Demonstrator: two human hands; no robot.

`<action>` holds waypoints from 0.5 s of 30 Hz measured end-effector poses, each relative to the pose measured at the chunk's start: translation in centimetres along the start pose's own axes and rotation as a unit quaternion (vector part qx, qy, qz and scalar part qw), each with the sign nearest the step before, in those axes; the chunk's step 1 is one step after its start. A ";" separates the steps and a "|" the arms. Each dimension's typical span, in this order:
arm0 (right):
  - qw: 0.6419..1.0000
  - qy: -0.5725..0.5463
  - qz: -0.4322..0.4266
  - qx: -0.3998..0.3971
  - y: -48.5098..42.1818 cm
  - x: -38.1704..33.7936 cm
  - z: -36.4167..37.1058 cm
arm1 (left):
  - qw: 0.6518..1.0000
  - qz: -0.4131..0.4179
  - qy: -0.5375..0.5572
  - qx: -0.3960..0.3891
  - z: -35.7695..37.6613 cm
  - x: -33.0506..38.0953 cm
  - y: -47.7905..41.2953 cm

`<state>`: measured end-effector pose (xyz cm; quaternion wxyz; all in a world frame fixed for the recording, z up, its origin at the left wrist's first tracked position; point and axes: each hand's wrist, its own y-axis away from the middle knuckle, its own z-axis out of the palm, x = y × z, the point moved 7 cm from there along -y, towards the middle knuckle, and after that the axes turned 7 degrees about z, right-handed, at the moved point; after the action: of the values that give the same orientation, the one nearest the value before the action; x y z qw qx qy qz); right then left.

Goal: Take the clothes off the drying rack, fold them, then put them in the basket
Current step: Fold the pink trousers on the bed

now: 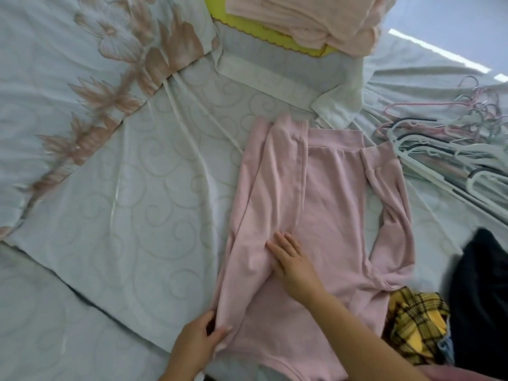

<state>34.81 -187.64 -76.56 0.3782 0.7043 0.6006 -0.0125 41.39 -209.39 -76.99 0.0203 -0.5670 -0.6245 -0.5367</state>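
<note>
Left hand [192, 345]: at the lower edge of view, thumb and fingers curled, pinching the near left edge of the pink garment [316, 204]. The cloth is gathered into a ridge where it is gripped.

Right hand [294, 268]: palm down on the middle of the same garment, fingers straight and close together, pointing away from the person. It presses flat on the fabric and grasps nothing. The forearm comes in from the lower right.

Pink garment: spread on the bed sheet [137, 188] at centre, with its left side folded inward in a long lengthwise strip. One sleeve lies bent along its right edge.

Far left: floral bedspread [110, 64], lying on the sheet.

Top centre: white cloth [275, 86], folded, just beyond the pink garment. Behind it stands the yellow basket [264, 31], holding a folded peach garment [316, 20].

Right: heap of hangers [453, 138] on the sheet, near the pink garment's right shoulder.

Lower right: a yellow plaid garment [415, 325], crumpled, touching the pink garment's near right corner. A dark garment [481, 284] lies just beside the plaid one.
</note>
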 end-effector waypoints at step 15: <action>0.698 -0.566 0.406 0.167 8.4 19.4 -9.4 | 0.977 0.194 -0.048 -0.076 9.1 15.1 -4.5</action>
<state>43.27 -166.16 -74.68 0.4915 0.7915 -0.0824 -0.3538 37.99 -191.76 -74.20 0.0505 -0.7024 -0.4607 -0.5403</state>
